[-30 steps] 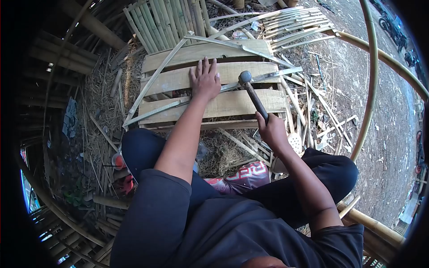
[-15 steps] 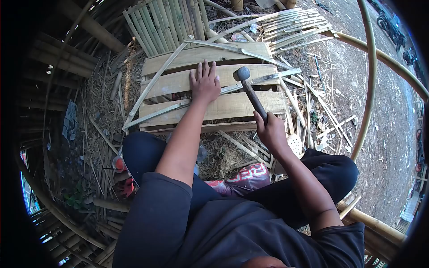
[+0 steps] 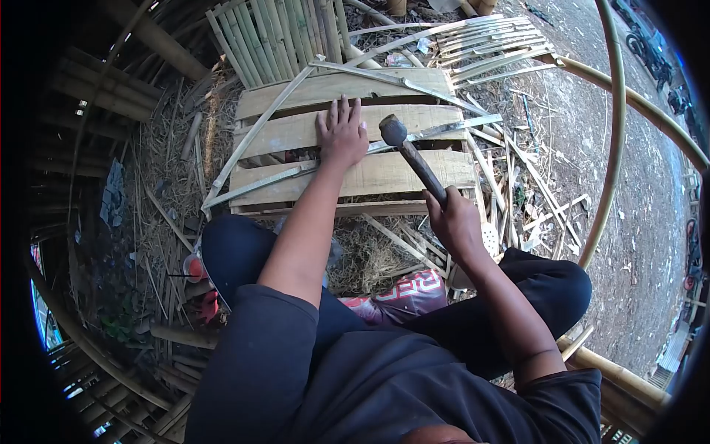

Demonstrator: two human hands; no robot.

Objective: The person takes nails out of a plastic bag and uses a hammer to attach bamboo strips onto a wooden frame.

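My left hand (image 3: 343,136) rests with fingers spread on the middle plank of a low wooden slatted bench (image 3: 281,181). Under or beside its wrist runs a thin bamboo strip (image 3: 418,135), slanting across the planks. Together with a left strip (image 3: 255,137) and a top strip (image 3: 399,80), it outlines a triangle on the bench. My right hand (image 3: 455,222) is wrapped around the handle of a hammer (image 3: 421,166). The hammer's dark head is raised toward the upper left, over the planks and right of my left hand.
A panel of upright bamboo slats (image 3: 277,41) stands behind the bench. Another slatted bamboo piece (image 3: 492,48) lies at the back right. Curved bamboo poles (image 3: 615,140) arch along the right. Split bamboo scraps (image 3: 543,189) litter the ground, and a printed sack (image 3: 410,296) lies between my legs.
The hammer head has tilted and shifted slightly left and down, and my right hand has turned with it. My left hand stays spread on the plank, almost unmoved.
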